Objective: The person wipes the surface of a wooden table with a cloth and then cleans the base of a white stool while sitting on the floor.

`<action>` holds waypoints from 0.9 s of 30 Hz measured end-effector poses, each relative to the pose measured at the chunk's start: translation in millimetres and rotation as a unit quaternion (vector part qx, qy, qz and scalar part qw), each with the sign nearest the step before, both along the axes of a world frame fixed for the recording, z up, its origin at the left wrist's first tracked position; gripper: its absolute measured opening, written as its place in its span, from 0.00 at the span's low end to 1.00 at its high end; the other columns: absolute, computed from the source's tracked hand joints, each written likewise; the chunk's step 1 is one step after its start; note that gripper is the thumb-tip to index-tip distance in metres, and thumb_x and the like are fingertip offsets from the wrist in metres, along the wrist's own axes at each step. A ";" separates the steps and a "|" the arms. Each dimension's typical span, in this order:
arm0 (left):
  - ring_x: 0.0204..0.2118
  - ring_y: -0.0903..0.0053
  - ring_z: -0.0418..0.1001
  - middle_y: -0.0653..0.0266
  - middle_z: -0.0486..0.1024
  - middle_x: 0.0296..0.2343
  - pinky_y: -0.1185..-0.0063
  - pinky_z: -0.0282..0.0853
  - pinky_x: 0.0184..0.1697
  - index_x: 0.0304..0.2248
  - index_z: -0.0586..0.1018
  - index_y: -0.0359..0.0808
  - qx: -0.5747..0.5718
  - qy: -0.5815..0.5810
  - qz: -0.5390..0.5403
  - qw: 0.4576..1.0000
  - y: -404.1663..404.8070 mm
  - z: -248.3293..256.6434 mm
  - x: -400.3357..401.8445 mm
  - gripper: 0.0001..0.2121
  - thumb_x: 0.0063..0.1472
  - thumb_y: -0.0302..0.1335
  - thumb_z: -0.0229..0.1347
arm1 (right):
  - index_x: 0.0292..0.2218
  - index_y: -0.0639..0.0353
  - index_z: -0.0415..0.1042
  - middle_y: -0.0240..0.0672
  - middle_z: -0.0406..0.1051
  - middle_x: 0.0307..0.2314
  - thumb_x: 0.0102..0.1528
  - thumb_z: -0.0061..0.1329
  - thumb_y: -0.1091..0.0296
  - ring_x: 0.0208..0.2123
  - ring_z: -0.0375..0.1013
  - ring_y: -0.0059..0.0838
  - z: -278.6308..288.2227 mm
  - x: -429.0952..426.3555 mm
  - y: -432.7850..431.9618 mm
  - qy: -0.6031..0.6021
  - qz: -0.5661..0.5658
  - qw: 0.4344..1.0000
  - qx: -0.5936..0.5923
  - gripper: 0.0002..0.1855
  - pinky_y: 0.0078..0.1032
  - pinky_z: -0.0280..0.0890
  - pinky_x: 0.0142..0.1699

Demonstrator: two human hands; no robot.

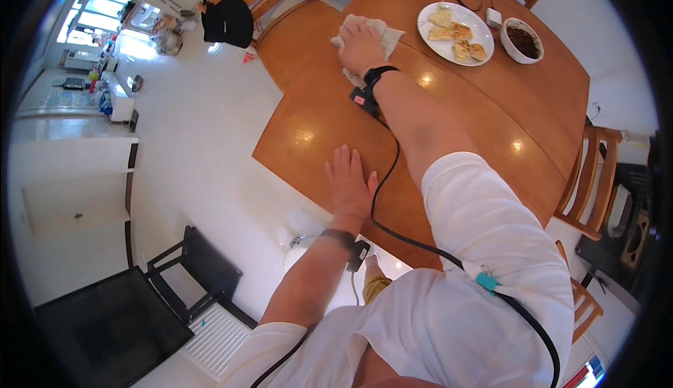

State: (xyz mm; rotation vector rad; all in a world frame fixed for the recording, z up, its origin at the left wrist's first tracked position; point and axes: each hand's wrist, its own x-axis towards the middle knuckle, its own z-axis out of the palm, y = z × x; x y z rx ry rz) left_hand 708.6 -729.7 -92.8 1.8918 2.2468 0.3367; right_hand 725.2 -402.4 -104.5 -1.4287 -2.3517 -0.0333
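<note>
My right hand (362,49) presses palm down on a crumpled light beige cloth (391,38) on the wooden table (320,141). Parts of the cloth stick out on both sides of the hand and below the wrist. Nearer to me, my left hand (351,188) rests flat on the tabletop by its edge, holding nothing, fingers a little apart. Both wrists carry dark straps with small black devices. A black cable (384,177) runs from the right wrist device across the table beside my left hand, then along my right sleeve.
Right of the cloth stand a white plate (428,25) of cut flatbread pieces, a white adapter (493,18) with a dark cord, and a white bowl (507,46) holding something dark. Wooden chairs (294,41) surround the table; a black cap (227,21) hangs on one.
</note>
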 end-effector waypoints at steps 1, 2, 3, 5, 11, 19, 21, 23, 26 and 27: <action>0.68 0.56 0.49 0.48 0.57 0.63 0.56 0.38 0.69 0.60 0.63 0.30 0.003 0.001 -0.007 1.000 2.3 4.0 2.4 0.32 0.61 0.38 0.54 | 0.57 0.55 0.67 0.35 0.63 0.58 0.60 0.42 0.57 0.61 0.58 0.36 1.1 7.8 -3.3 0.008 0.032 0.999 -0.021 0.26 0.37 0.51 0.64; 0.68 0.55 0.49 0.47 0.57 0.63 0.56 0.38 0.69 0.60 0.64 0.30 0.005 0.002 -0.014 1.000 5.5 7.7 4.9 0.31 0.61 0.37 0.54 | 0.57 0.55 0.67 0.36 0.63 0.58 0.59 0.43 0.58 0.62 0.57 0.37 1.9 16.6 -7.3 0.017 0.062 0.997 -0.042 0.26 0.37 0.50 0.65; 0.68 0.55 0.49 0.47 0.57 0.62 0.56 0.39 0.69 0.60 0.64 0.30 0.007 0.004 -0.020 1.000 5.9 11.8 5.5 0.31 0.61 0.37 0.54 | 0.56 0.56 0.68 0.36 0.63 0.58 0.59 0.44 0.59 0.63 0.56 0.37 3.0 21.7 -14.6 0.027 0.095 0.993 -0.064 0.26 0.37 0.50 0.66; 0.68 0.55 0.49 0.46 0.57 0.62 0.55 0.39 0.69 0.59 0.64 0.29 0.017 0.003 -0.020 1.000 3.0 10.0 4.7 0.30 0.61 0.37 0.53 | 0.54 0.52 0.72 0.33 0.66 0.55 0.58 0.45 0.58 0.60 0.60 0.36 6.2 28.5 -38.9 0.029 0.146 0.986 -0.076 0.23 0.37 0.52 0.64; 0.67 0.55 0.49 0.47 0.58 0.62 0.55 0.41 0.68 0.58 0.65 0.28 0.058 0.016 -0.027 0.998 2.6 4.6 2.4 0.30 0.63 0.39 0.53 | 0.56 0.52 0.69 0.32 0.63 0.58 0.54 0.51 0.59 0.63 0.56 0.35 8.8 81.2 -128.0 0.030 0.198 0.977 -0.077 0.28 0.36 0.47 0.68; 0.67 0.55 0.49 0.48 0.57 0.63 0.55 0.43 0.68 0.59 0.64 0.28 0.059 0.030 -0.044 0.997 -2.9 -3.0 -1.4 0.30 0.68 0.43 0.48 | 0.54 0.58 0.70 0.37 0.63 0.58 0.50 0.54 0.60 0.64 0.56 0.37 24.4 179.4 -256.6 -0.013 0.124 0.978 -0.165 0.30 0.37 0.50 0.67; 0.67 0.55 0.50 0.49 0.57 0.63 0.54 0.43 0.68 0.60 0.64 0.28 0.067 0.039 -0.050 0.996 -2.1 -6.6 0.9 0.29 0.69 0.44 0.45 | 0.52 0.59 0.71 0.38 0.64 0.58 0.50 0.54 0.62 0.62 0.59 0.39 27.6 211.8 -308.9 0.021 0.089 0.979 -0.180 0.27 0.37 0.51 0.67; 0.67 0.55 0.50 0.49 0.57 0.62 0.54 0.44 0.68 0.60 0.64 0.28 0.077 0.048 -0.055 0.994 -2.1 -7.2 3.1 0.29 0.70 0.44 0.44 | 0.51 0.59 0.71 0.40 0.65 0.57 0.51 0.52 0.63 0.60 0.62 0.40 36.2 244.3 -362.6 0.052 0.066 0.983 -0.165 0.25 0.36 0.52 0.66; 0.68 0.56 0.48 0.49 0.55 0.63 0.55 0.42 0.69 0.60 0.63 0.29 0.056 0.050 -0.048 0.996 -5.9 -5.0 0.7 0.30 0.70 0.46 0.43 | 0.51 0.60 0.71 0.45 0.65 0.58 0.54 0.48 0.65 0.60 0.63 0.40 77.7 294.0 -426.4 0.194 -0.031 0.907 -0.372 0.23 0.35 0.53 0.66; 0.68 0.57 0.47 0.49 0.55 0.64 0.56 0.40 0.69 0.61 0.63 0.29 0.045 0.046 -0.042 0.997 -5.9 -4.4 1.3 0.31 0.70 0.46 0.43 | 0.53 0.60 0.70 0.47 0.65 0.58 0.55 0.47 0.65 0.60 0.63 0.41 87.8 313.8 -445.9 0.147 -0.057 0.930 -0.333 0.24 0.35 0.54 0.65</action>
